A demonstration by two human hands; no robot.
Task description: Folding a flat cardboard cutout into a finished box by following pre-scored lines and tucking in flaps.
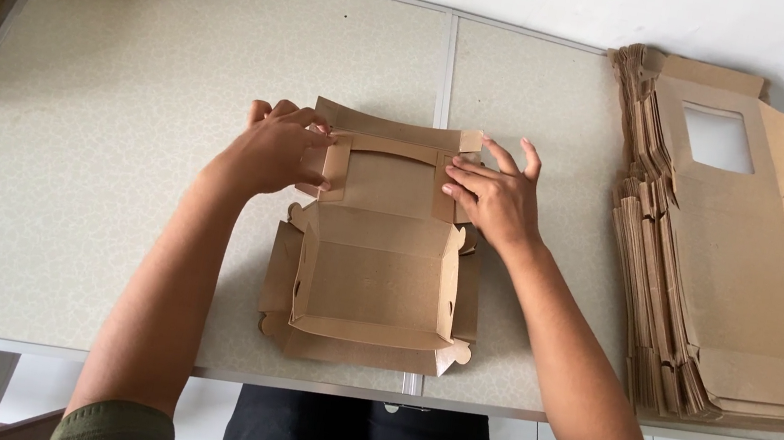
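A half-folded brown cardboard box lies open on the table; both hands' fingers press its twelve-o'clock flaps flat, ungripped.

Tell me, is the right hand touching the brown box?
Touching. The head view shows the right hand with fingers flat on the box lid's side flap.

You have one camera, on your head. It looks down from above at the table, quite close. Your arms come in from the near edge. The wall is at the far side, the floor near you.
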